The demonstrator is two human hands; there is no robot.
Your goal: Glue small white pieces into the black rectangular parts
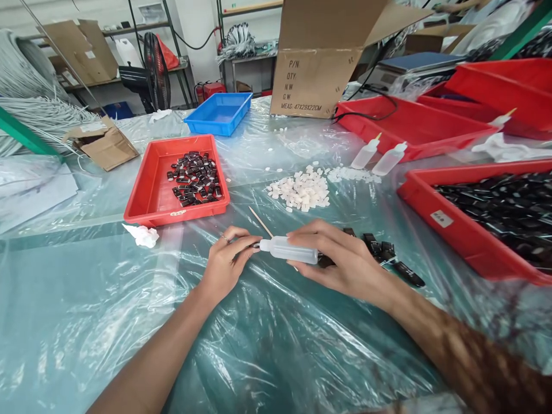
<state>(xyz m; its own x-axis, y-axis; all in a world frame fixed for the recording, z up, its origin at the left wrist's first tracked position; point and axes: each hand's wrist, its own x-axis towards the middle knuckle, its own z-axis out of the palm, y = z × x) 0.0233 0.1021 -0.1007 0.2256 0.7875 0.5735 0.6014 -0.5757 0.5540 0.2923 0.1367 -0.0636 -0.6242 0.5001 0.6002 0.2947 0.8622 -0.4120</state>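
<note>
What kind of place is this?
Probably a small assembly or packing workshop: red trays of small black parts, a pile of white pieces on a plastic-covered table, cardboard cartons and shelving behind.

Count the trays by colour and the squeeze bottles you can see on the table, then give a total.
Red trays: 4
Blue trays: 1
Squeeze bottles, including the one in the right hand and by the left hand: 4
Total: 9
</note>
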